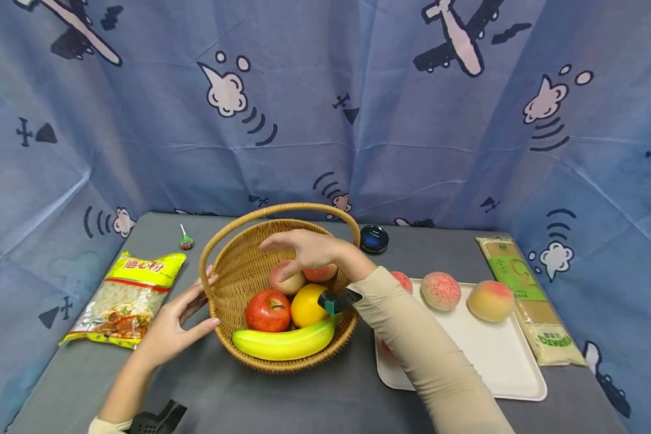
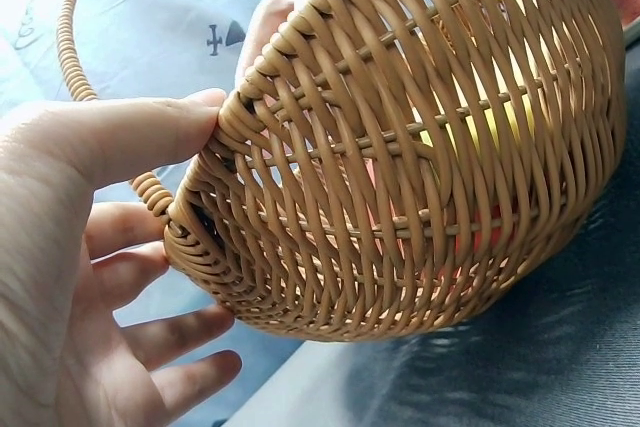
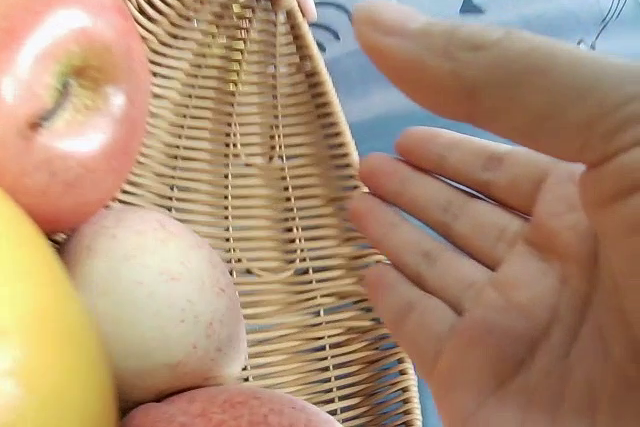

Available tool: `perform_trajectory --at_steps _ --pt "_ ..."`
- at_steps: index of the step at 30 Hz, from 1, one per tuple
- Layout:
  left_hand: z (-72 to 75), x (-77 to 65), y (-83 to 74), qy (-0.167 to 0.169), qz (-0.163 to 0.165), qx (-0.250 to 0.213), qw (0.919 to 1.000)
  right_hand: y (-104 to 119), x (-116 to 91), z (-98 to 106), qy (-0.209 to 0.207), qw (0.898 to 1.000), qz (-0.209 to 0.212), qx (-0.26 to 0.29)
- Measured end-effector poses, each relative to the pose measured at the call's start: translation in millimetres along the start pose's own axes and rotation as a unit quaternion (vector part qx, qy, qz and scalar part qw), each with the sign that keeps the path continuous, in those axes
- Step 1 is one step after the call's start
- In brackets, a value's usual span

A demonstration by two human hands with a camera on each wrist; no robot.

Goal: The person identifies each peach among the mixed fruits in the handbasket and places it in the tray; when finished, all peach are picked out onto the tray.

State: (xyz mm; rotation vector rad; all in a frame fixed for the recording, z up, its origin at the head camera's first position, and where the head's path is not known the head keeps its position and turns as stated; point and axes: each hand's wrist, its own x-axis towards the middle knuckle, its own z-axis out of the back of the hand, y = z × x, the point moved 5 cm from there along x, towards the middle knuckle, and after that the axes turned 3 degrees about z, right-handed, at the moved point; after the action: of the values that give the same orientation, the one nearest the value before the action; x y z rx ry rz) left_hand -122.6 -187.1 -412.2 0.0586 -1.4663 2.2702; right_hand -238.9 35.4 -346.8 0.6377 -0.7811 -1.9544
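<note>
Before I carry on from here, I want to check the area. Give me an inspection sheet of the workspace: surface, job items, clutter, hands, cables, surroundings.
Surface: grey tabletop.
Job's things: wicker basket holding a red apple, banana, yellow-orange fruit and two peaches; white tray at right bears more peaches, the tray partly hidden by the right sleeve.
Clutter: yellow food packet and lollipop left of the basket; dark tin beyond the tray; green-and-tan packet at the tray's right.
Left hand: touches the basket's left side.
Right hand: over the basket, holding nothing.
Cables: nothing seen.
Surroundings: creased blue curtain printed with airplanes.
</note>
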Motion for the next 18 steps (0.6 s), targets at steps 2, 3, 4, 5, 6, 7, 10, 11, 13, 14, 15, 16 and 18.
perform_trajectory --at_steps 2,3,4,5,6,7,10,11,13,14,15,16,18 --pt "0.4 -0.3 1.1 -0.001 0.006 0.002 1.0 -4 7 0 0.016 1.0 -0.012 0.008" --pt "0.5 -0.5 1.6 -0.001 0.007 0.002 1.0 -6 9 0 0.024 0.999 -0.017 0.011" --pt "0.2 -0.4 2.4 -0.002 0.007 0.004 1.0 -8 11 0 0.031 0.999 -0.023 0.011" --pt "-0.1 -0.3 2.8 -0.002 0.007 0.005 1.0 -10 13 0 0.037 0.999 -0.029 0.014" --pt "-0.7 -0.3 3.3 -0.001 0.006 0.003 1.0 -12 13 -1 0.042 0.998 -0.037 0.018" --pt "-1.2 -0.4 3.5 0.001 0.006 0.001 1.0 -14 14 -1 0.047 0.998 -0.043 0.019" --pt "-2.1 -0.9 3.4 0.005 0.004 -0.005 1.0 -18 13 -4 0.057 0.996 -0.064 0.03" --pt "-2.2 -1.1 3.3 0.006 0.005 -0.007 0.9999 -20 13 -6 0.059 0.995 -0.069 0.033" --pt "-1.9 -1.5 3.5 0.005 0.007 -0.009 0.9999 -23 13 -8 0.066 0.995 -0.072 0.029" --pt "-1.5 -1.6 3.7 0.003 0.007 -0.006 0.9999 -23 13 -9 0.067 0.995 -0.071 0.026" --pt "-1.0 -1.7 3.9 0.001 0.008 -0.004 1.0 -24 13 -10 0.068 0.995 -0.075 0.024" --pt "-0.7 -1.6 4.1 0.0 0.009 -0.003 1.0 -25 14 -10 0.068 0.995 -0.076 0.016" --pt "-0.3 -1.2 4.6 -0.001 0.011 0.0 0.9999 -25 15 -11 0.071 0.994 -0.08 -0.005"
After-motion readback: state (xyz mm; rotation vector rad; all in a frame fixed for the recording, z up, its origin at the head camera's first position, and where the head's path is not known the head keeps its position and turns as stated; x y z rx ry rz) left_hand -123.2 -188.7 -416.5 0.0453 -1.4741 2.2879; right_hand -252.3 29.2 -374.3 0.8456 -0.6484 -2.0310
